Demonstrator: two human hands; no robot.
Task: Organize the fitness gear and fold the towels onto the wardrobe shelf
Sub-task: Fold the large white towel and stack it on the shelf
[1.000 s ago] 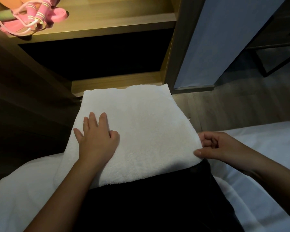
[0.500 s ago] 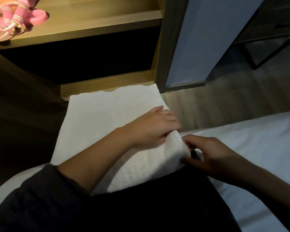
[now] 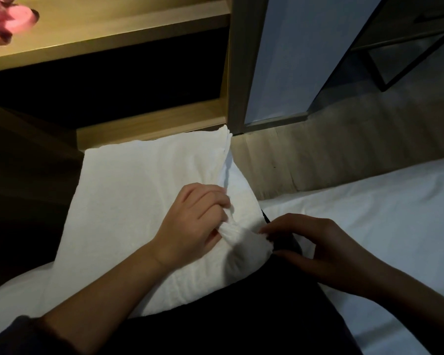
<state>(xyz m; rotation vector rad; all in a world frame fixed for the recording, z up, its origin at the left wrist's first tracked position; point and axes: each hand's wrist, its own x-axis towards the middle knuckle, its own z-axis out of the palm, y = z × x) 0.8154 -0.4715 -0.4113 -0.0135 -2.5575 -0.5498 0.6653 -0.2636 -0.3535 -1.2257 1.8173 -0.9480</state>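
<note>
Across my lap (image 3: 241, 316) lies the white towel (image 3: 139, 201), half folded. My left hand (image 3: 190, 224) is clenched on a bunched handful of its edge. Just right of it, my right hand (image 3: 326, 252) pinches the near corner between finger and thumb. I judge the risk is here: gathering the cloth this tightly could crease the fold, and the loose layers beyond my left knuckles may slide apart or slip off toward the floor. Far ahead of both hands, the shelf (image 3: 126, 24) waits, with pink gear (image 3: 5, 19) at its left end.
</note>
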